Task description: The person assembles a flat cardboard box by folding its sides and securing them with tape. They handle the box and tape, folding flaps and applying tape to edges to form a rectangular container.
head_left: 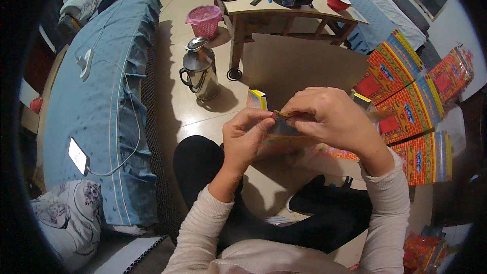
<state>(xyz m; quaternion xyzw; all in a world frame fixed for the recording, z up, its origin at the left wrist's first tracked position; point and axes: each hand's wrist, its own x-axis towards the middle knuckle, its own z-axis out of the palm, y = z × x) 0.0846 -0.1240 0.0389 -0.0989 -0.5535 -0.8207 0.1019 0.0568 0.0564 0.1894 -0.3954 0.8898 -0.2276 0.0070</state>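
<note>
Above my lap, my left hand (243, 134) pinches the left edge of a small printed cardboard piece (278, 116) between thumb and fingers. It shows red and yellow at the edge. My right hand (324, 114) closes on the same piece from the right, with thumb and fingertips bent in. Much of the piece is hidden by my fingers. Just beyond my left hand stands a yellow-edged cardboard flap (258, 102). Another yellow-edged flap (361, 100) shows past my right hand. What joins these flaps lower down is mostly covered.
Flat red-and-yellow printed cardboard sheets (411, 109) fan out at the right. Ahead stands a brown board (304, 63) against a table (248, 7). A metal jug (200, 71) and pink basket (204, 22) stand on the floor. A blue-covered couch (91, 116) runs along the left.
</note>
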